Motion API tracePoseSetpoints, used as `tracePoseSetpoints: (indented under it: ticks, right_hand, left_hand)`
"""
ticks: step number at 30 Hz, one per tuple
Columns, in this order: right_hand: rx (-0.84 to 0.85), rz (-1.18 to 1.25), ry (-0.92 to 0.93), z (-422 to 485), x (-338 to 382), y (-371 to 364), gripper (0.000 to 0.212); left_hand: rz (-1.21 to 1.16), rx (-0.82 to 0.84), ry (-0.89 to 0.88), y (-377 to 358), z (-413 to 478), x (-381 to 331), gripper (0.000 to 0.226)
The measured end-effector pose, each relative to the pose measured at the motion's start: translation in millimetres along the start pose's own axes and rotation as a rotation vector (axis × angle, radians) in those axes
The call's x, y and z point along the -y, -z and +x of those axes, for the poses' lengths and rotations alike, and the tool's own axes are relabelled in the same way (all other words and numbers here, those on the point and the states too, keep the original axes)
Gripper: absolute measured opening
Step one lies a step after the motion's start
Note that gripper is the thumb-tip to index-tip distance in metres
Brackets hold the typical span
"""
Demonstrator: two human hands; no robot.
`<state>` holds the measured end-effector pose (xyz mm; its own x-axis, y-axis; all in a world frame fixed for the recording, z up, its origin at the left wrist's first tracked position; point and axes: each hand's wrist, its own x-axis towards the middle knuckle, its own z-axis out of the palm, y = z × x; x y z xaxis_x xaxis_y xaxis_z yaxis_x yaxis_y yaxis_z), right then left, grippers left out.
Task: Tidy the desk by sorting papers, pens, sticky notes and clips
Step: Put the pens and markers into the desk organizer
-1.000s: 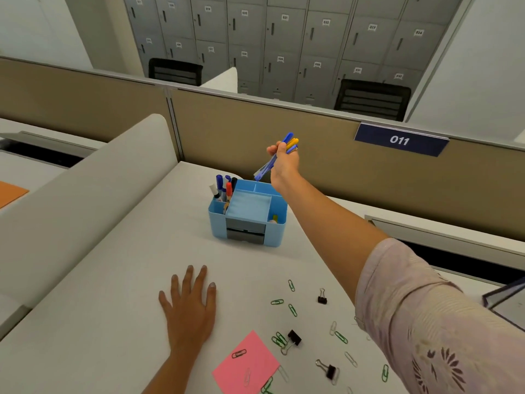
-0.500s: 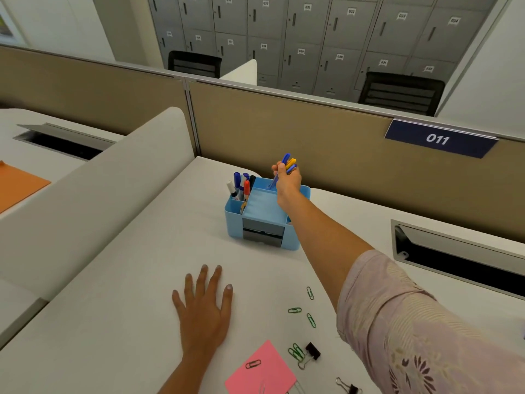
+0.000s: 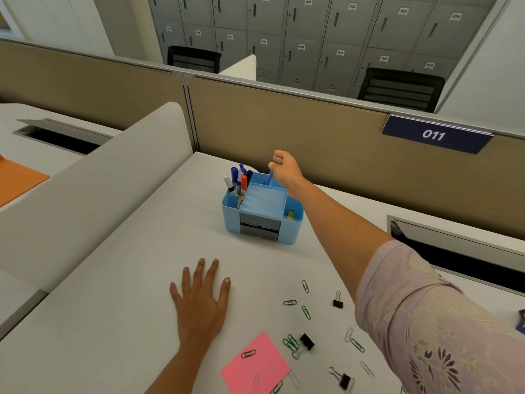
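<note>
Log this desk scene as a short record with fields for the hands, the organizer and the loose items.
left hand: flat on the desk, fingers spread, holding nothing
right hand: above the rear of the blue organizer, fingers loose, holding nothing
organizer contents: markers upright in the left compartment; a blue pen leaning in the rear one
sticky note: pink, near the desk's front edge, a paper clip lying on it
loose clips: green paper clips and black binder clips scattered to the right of the left hand

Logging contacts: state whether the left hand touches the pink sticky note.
Apart. The head view shows bare desk between the left hand, flat on the surface, and the pink sticky note.
</note>
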<state>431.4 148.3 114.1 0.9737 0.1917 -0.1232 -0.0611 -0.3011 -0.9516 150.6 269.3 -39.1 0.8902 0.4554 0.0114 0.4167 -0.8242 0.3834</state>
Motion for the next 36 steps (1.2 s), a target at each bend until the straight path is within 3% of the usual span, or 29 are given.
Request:
tracePoseSetpoints:
  ticks: [12,19,36]
  right_hand:
    - [-0.1,0.032,0.139,-58.7,-0.2,55.2,0.037]
    - [-0.045,0.063,0.181,-124.3,-16.6,70.8,0.021]
    - [0.082,-0.176,0.017,-287.5,-148.9,71.4,0.016]
  left_hand:
    - [0.003,0.007,-0.007,1.7,-1.0,-0.3,0.07]
    - [-0.032,0.019,-0.028,1.2,-3.3,2.6,0.052]
    - [-0.009,0.063,-0.204,5.6,-95.7,28.2,0.065]
